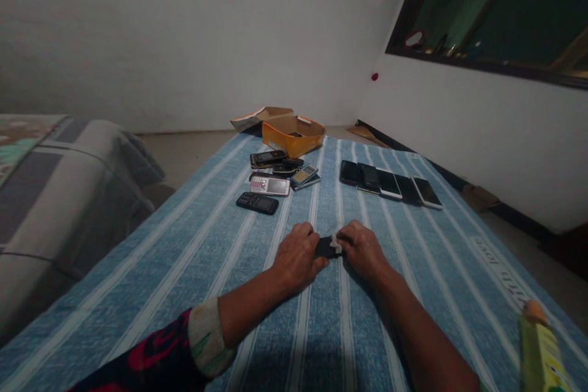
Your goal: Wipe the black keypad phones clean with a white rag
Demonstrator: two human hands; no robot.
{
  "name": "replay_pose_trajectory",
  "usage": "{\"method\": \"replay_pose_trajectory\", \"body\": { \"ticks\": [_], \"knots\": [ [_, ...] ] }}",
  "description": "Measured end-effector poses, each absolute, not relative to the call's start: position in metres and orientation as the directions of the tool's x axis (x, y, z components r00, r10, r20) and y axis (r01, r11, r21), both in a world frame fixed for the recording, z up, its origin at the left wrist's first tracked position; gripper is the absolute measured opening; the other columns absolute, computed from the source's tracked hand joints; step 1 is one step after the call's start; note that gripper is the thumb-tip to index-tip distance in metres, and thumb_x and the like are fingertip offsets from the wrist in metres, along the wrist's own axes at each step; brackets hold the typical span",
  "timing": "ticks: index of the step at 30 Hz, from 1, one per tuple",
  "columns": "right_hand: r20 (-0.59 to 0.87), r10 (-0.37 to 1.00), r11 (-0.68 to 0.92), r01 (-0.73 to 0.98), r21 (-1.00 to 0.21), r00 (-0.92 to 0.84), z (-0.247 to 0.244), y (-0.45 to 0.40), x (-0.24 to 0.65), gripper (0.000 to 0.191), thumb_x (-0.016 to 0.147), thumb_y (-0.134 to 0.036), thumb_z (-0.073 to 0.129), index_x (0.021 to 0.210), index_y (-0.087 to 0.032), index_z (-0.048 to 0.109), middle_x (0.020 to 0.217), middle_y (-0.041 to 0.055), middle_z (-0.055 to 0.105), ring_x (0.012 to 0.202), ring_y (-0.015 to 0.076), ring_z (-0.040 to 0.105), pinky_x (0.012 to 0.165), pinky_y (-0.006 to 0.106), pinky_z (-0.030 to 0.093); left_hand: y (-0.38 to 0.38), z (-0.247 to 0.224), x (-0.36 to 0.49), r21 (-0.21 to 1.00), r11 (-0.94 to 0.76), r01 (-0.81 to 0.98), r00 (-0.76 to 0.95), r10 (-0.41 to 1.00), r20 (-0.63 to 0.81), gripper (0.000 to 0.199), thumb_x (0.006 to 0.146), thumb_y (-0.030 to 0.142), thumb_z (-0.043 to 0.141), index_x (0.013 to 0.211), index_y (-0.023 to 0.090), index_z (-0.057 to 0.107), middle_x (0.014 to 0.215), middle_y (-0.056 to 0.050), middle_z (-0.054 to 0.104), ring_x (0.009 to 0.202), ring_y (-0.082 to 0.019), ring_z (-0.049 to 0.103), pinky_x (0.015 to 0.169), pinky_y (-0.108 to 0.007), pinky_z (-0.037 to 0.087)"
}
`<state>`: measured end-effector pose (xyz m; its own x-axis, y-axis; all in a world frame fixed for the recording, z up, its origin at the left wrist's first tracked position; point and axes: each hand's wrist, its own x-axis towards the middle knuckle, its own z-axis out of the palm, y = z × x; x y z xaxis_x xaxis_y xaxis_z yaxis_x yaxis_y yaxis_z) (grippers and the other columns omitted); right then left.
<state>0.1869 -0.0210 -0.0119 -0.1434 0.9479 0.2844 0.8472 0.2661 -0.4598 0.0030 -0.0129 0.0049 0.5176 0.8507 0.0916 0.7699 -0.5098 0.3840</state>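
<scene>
Over the striped blue cloth, my left hand (pixel 296 258) is closed around one end of a dark mobile phone (pixel 324 248). My right hand (pixel 364 251) pinches a small crumpled whitish cloth or tissue (pixel 335 244) against the phone's other end. Fingers cover part of the phone, so its keys or screen cannot be made out. Just beyond my left hand lies a black keypad phone (pixel 257 203), with a silver-pink keypad phone (pixel 270 185) behind it. A blue-grey phone (pixel 304 175) rests tilted on another one.
An opened orange cardboard box (pixel 294 142) stands at the far end of the cloth (pixel 193 245). Several smartphones, including a white-edged one (pixel 427 192), lie in a row at right. A yellow-green bottle (pixel 542 349) is at the lower right. A covered piece of furniture (pixel 101 184) stands left.
</scene>
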Motion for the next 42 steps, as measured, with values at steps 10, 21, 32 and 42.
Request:
{"method": "replay_pose_trajectory", "body": {
  "ticks": [10,21,32,42],
  "knots": [
    [0.334,0.92,0.133,0.637,-0.76,0.206,-0.015,-0.016,0.193,0.028,0.075,-0.02,0.06,0.101,-0.016,0.068,0.087,0.0051,0.067,0.078,0.0203,0.061,0.074,0.032,0.046,-0.013,0.005,0.003,0.373,-0.522,0.767,0.522,0.846,0.11,0.026,0.077,0.033,0.069,0.095,0.015,0.062,0.107,-0.009,0.055,0.102,-0.025,0.051,0.087,-0.037,0.046],
    [0.284,0.954,0.202,0.898,-0.392,-0.09,-0.016,-0.017,0.179,0.013,0.081,-0.011,0.057,0.077,-0.019,0.066,0.08,0.0028,0.054,0.076,0.0164,0.053,0.068,0.026,0.039,-0.013,0.007,0.004,0.382,-0.503,0.775,0.516,0.853,0.079,0.024,0.077,0.032,0.069,0.094,0.016,0.062,0.107,-0.008,0.055,0.102,-0.025,0.05,0.088,-0.038,0.046],
    [0.282,0.954,0.261,0.753,-0.604,-0.105,-0.009,-0.022,0.195,0.014,0.078,-0.01,0.059,0.077,-0.02,0.068,0.076,0.0001,0.056,0.074,0.0144,0.056,0.07,0.026,0.042,-0.013,0.006,0.003,0.393,-0.512,0.764,0.52,0.849,0.095,0.024,0.076,0.031,0.069,0.093,0.017,0.062,0.106,-0.008,0.056,0.1,-0.025,0.051,0.086,-0.037,0.046],
    [0.328,0.944,0.213,0.816,-0.538,-0.03,-0.018,-0.003,0.185,0.014,0.078,-0.01,0.053,0.077,-0.016,0.067,0.081,0.0055,0.061,0.079,0.0178,0.056,0.075,0.029,0.042,-0.012,0.009,0.005,0.388,-0.508,0.769,0.514,0.852,0.097,0.021,0.076,0.029,0.069,0.091,0.015,0.062,0.105,-0.008,0.056,0.101,-0.025,0.051,0.088,-0.037,0.046]
  ]
}}
